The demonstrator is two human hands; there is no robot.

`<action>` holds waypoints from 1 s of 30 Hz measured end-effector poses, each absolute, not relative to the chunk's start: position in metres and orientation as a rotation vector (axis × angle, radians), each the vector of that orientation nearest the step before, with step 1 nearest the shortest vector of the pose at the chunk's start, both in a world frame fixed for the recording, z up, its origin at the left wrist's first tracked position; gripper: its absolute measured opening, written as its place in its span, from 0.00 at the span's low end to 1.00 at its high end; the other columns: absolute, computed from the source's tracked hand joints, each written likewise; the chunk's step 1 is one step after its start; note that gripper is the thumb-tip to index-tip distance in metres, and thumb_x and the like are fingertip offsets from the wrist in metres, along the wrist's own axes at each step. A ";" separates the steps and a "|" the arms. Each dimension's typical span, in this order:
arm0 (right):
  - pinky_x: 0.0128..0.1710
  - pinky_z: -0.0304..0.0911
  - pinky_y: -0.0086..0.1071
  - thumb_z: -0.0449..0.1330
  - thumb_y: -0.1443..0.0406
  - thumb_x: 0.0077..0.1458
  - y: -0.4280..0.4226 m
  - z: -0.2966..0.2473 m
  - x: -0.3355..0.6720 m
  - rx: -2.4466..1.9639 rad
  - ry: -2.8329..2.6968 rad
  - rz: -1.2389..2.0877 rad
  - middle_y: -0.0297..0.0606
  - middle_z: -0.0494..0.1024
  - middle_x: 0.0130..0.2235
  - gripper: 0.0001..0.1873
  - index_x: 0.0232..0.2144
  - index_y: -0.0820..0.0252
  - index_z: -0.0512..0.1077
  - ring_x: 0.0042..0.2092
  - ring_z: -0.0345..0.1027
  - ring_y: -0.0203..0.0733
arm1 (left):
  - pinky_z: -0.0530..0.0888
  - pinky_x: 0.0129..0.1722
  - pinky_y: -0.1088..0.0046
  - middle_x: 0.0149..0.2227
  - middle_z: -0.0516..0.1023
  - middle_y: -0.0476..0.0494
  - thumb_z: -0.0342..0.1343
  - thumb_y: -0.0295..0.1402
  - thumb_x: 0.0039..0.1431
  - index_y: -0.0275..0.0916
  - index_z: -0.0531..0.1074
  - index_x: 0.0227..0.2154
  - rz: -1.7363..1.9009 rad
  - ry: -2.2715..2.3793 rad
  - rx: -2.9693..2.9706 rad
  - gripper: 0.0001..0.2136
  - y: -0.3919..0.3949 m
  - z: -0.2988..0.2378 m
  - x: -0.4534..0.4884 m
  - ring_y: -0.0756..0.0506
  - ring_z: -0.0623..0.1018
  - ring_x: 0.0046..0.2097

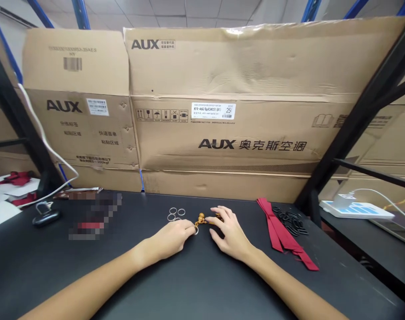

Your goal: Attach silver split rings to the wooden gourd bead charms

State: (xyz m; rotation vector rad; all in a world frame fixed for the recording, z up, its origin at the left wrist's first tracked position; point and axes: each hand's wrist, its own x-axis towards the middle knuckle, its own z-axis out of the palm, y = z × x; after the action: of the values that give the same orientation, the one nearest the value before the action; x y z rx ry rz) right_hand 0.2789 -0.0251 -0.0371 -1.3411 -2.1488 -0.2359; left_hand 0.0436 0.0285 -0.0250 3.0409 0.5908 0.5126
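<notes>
My left hand [176, 235] is closed, its thumb and fingertips pinching a silver key ring [196, 230] low over the black table. Just to the right lies a small orange-brown gourd-shaped bead charm [201, 218] on a cord, close to that ring. My right hand [227, 229] reaches in from the other side with fingers spread, the fingertips at the charm and its beads; part of the charm is hidden beneath them. Several loose silver key rings [181, 212] lie behind my left hand, one partly covered by it.
Red ribbon strips [282, 231] and a heap of black clips [291, 221] lie at the right. On the left are a black earphone-like case [46, 217] and a blurred-out item [96, 218]. Cardboard panels [219, 133] wall the back; a white power strip [359, 209] sits far right.
</notes>
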 end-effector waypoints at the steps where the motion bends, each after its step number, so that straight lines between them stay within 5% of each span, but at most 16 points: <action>1: 0.54 0.58 0.55 0.56 0.67 0.55 -0.027 -0.036 0.276 -1.320 -2.188 -0.226 0.46 0.65 0.56 0.18 0.49 0.53 0.71 0.60 0.53 0.57 | 0.73 0.44 0.70 0.41 0.76 0.40 0.44 0.17 0.58 0.37 0.71 0.41 0.517 0.551 3.034 0.15 0.026 -0.024 0.044 0.44 0.77 0.42; 7: 0.57 0.56 0.57 0.55 0.67 0.57 -0.036 -0.034 0.266 -1.253 -2.277 -0.201 0.45 0.62 0.60 0.18 0.50 0.50 0.72 0.62 0.50 0.57 | 0.72 0.46 0.71 0.40 0.77 0.42 0.44 0.19 0.60 0.39 0.72 0.40 0.579 0.292 2.952 0.15 0.022 -0.021 0.044 0.46 0.77 0.44; 15: 0.57 0.57 0.53 0.54 0.67 0.59 -0.037 -0.031 0.265 -1.279 -2.258 -0.034 0.43 0.64 0.58 0.06 0.34 0.55 0.72 0.62 0.49 0.54 | 0.70 0.49 0.69 0.41 0.75 0.42 0.47 0.20 0.58 0.38 0.72 0.36 0.691 0.345 2.875 0.11 0.016 -0.015 0.044 0.46 0.73 0.44; 30: 0.58 0.55 0.52 0.53 0.66 0.61 -0.035 -0.034 0.265 -1.264 -2.084 0.283 0.44 0.67 0.55 0.07 0.30 0.57 0.69 0.60 0.54 0.49 | 0.68 0.52 0.67 0.46 0.71 0.42 0.55 0.29 0.61 0.40 0.73 0.38 0.695 0.411 2.769 0.05 0.017 -0.016 0.046 0.45 0.71 0.49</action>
State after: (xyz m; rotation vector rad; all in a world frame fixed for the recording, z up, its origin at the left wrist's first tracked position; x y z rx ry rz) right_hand 0.2646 -0.0347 -0.0337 -1.2636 -2.0839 0.2832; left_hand 0.0465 0.0168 -0.0165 2.7691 0.4107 0.6953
